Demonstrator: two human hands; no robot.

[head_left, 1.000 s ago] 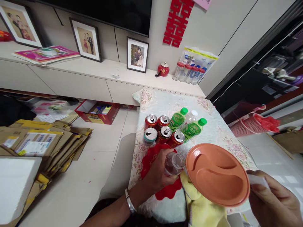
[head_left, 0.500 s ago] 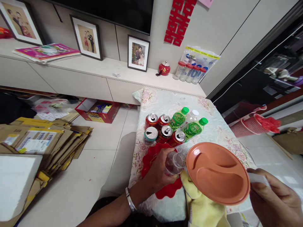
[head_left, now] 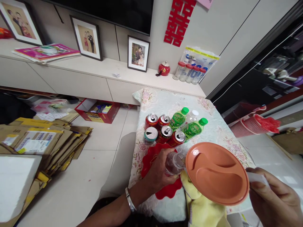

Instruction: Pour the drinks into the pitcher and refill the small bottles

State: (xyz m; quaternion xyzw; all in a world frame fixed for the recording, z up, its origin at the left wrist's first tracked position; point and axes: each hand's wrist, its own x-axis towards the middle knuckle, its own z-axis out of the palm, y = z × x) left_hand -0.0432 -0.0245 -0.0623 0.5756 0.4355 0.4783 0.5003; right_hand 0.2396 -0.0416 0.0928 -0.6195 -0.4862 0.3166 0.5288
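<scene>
My left hand [head_left: 161, 168] is wrapped round a clear plastic bottle [head_left: 174, 162], tilted with its mouth towards the left rim of an orange divided plate [head_left: 217, 173]. At the plate's right edge, my right hand [head_left: 272, 192] pinches its whitish handle [head_left: 258, 178]. Below the bottle lies a red scalloped tray [head_left: 165, 191], partly covered by my left hand. A yellow cloth [head_left: 203, 211] hangs under the plate. Just beyond stand several opened cans [head_left: 165, 132], two green-capped bottles [head_left: 179, 118] and a white-capped clear bottle [head_left: 192, 117].
A flowered cloth covers the table [head_left: 161, 101]. Behind it, a cabinet [head_left: 113, 69] bears picture frames, a red pot [head_left: 164, 68] and red-lidded jars [head_left: 186, 72]. Flattened cardboard [head_left: 47, 138] and a red box [head_left: 98, 110] are on the floor at left; a pink basket [head_left: 248, 126] is at right.
The orange plate has shifted very slightly to the left. Both hands keep nearly the same positions and grips.
</scene>
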